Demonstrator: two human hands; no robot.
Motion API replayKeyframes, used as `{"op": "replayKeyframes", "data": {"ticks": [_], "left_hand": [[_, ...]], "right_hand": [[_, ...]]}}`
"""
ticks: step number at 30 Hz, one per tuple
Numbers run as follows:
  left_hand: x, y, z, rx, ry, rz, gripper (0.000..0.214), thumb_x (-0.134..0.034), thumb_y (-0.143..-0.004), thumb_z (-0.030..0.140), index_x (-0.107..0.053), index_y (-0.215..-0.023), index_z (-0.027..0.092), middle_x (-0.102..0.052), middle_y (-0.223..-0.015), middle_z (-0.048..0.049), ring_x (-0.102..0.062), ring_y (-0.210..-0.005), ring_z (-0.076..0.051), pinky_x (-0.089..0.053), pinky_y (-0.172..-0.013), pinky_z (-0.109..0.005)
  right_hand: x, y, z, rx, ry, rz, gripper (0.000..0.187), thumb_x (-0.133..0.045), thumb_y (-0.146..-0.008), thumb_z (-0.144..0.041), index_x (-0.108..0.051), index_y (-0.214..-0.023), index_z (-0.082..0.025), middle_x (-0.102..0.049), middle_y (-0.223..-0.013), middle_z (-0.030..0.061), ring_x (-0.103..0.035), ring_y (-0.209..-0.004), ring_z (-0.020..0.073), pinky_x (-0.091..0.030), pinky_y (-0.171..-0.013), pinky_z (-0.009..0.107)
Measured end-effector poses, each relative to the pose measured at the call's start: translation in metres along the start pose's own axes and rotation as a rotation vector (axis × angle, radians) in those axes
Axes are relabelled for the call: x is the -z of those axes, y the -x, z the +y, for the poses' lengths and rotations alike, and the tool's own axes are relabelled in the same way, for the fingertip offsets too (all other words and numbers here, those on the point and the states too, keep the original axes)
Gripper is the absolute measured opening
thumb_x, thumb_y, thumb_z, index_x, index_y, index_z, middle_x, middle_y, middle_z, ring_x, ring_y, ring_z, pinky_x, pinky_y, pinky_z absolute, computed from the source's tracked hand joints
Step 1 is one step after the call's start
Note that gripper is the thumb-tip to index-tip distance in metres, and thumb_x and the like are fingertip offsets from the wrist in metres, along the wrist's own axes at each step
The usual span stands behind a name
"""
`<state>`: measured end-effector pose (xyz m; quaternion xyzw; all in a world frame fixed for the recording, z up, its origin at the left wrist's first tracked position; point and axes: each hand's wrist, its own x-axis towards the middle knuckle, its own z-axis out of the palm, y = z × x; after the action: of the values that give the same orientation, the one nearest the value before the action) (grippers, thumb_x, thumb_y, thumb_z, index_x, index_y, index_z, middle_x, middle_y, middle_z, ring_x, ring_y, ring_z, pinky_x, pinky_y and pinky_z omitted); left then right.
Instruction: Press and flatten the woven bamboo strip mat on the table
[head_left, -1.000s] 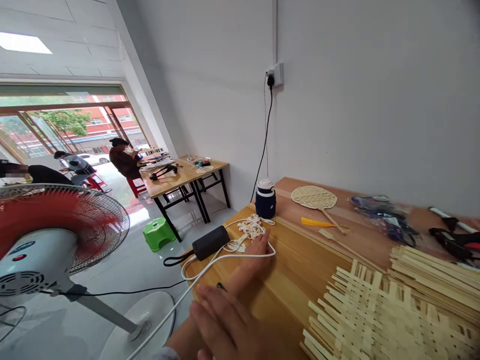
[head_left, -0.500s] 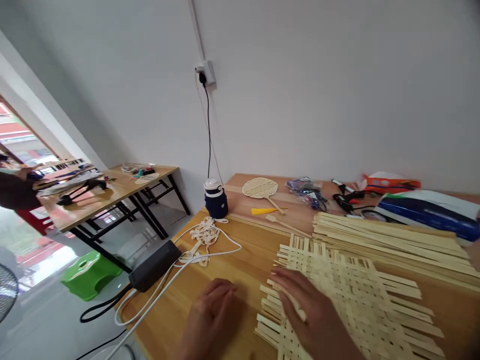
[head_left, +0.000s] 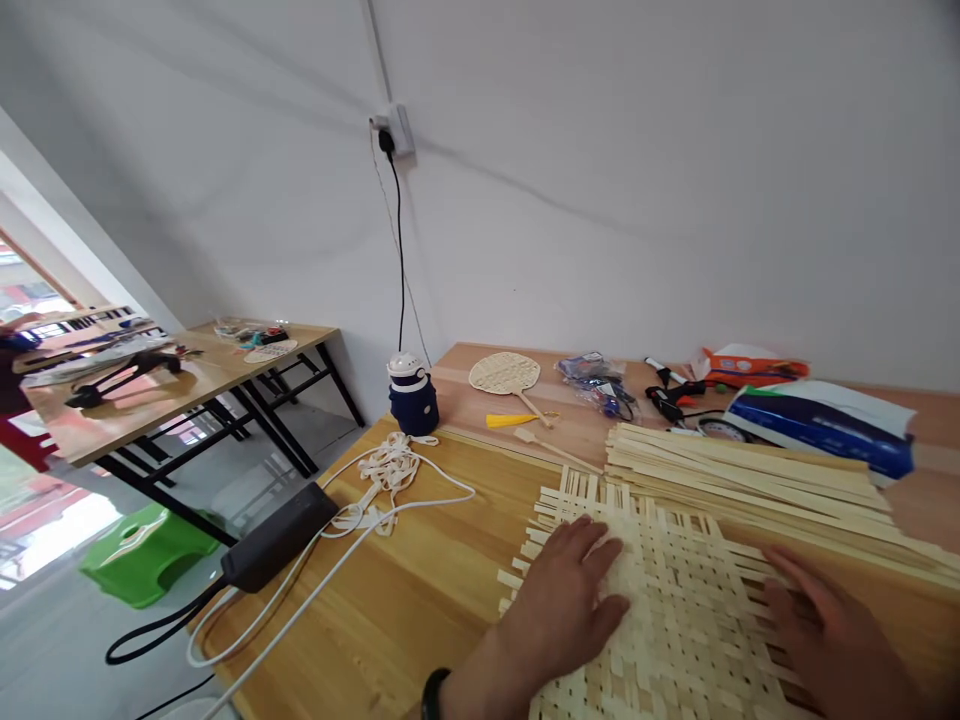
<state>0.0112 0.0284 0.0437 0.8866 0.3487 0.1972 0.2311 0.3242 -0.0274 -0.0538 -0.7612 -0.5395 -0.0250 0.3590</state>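
A woven mat of pale bamboo strips [head_left: 675,600] lies flat on the wooden table, its loose strip ends sticking out on the left, back and right sides. My left hand [head_left: 574,590] rests on the mat's left part, fingers apart, with a dark band at the wrist. Over the right edge, among the loose ends, is my right hand [head_left: 832,630], fingers stretched out and slightly blurred; its palm side is hidden. Behind the mat lies a stack of loose bamboo strips [head_left: 739,485].
Farther back are a round woven fan [head_left: 506,373], a yellow tassel [head_left: 508,420], a thin wooden stick [head_left: 559,450], a navy jug [head_left: 414,400] and a blue-white package [head_left: 821,425]. White cord [head_left: 390,465] and a black power adapter [head_left: 281,540] occupy the table's left side.
My left hand has moved right from the bare table onto the mat. My right hand has gone from the mat's left part to its right edge. The view has shifted slightly.
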Motion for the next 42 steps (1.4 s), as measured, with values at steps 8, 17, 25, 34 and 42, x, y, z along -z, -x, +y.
{"op": "replayKeyframes", "data": {"ticks": [8, 17, 25, 34, 42], "left_hand": [[-0.026, -0.028, -0.019, 0.090, -0.251, -0.049, 0.075, -0.037, -0.097, 0.058, -0.029, -0.152, 0.007, -0.019, -0.161, -0.0164, -0.015, -0.151, -0.031, -0.016, -0.124, -0.051], [-0.029, -0.017, -0.025, 0.076, -0.264, -0.012, 0.070, -0.033, -0.098, 0.058, -0.037, -0.149, 0.011, -0.023, -0.161, -0.0130, -0.020, -0.150, -0.029, -0.018, -0.124, -0.048], [-0.031, -0.017, -0.026, 0.077, -0.190, 0.015, 0.066, -0.033, -0.099, 0.057, -0.033, -0.152, 0.019, -0.037, -0.157, -0.0048, -0.025, -0.148, -0.028, -0.015, -0.125, -0.048], [-0.033, -0.018, -0.027, 0.087, -0.200, 0.026, 0.068, -0.032, -0.098, 0.059, -0.033, -0.153, 0.020, -0.040, -0.155, -0.0048, -0.028, -0.146, -0.029, -0.017, -0.125, -0.048], [-0.033, -0.019, -0.024, 0.097, -0.180, 0.034, 0.069, -0.034, -0.097, 0.061, -0.034, -0.152, 0.019, -0.041, -0.154, -0.0053, -0.029, -0.145, -0.029, -0.016, -0.125, -0.048]], "right_hand": [[0.008, 0.000, -0.012, -0.128, -0.031, -0.091, 0.063, -0.042, -0.082, -0.068, -0.067, -0.120, -0.024, -0.067, -0.119, 0.0073, -0.065, -0.104, 0.0314, -0.056, -0.077, 0.044], [0.018, -0.019, -0.061, 0.410, 0.118, 0.037, 0.047, -0.034, -0.095, -0.056, -0.063, -0.115, -0.024, -0.067, -0.116, 0.0092, -0.062, -0.105, 0.0296, -0.043, -0.099, 0.053], [-0.051, 0.017, -0.127, 0.496, 0.268, 0.117, 0.043, -0.031, -0.099, -0.033, -0.057, -0.119, -0.006, -0.059, -0.127, 0.0178, -0.052, -0.121, 0.0336, -0.042, -0.103, 0.052], [-0.053, 0.017, -0.116, 0.602, 0.233, 0.113, 0.040, -0.034, -0.098, -0.028, -0.054, -0.125, -0.005, -0.058, -0.128, 0.0157, -0.045, -0.126, 0.0353, -0.040, -0.104, 0.054], [-0.051, 0.017, -0.123, 0.560, 0.258, 0.094, 0.040, -0.034, -0.098, -0.026, -0.057, -0.121, -0.003, -0.060, -0.122, 0.0164, -0.048, -0.118, 0.0343, -0.042, -0.101, 0.052]]}}
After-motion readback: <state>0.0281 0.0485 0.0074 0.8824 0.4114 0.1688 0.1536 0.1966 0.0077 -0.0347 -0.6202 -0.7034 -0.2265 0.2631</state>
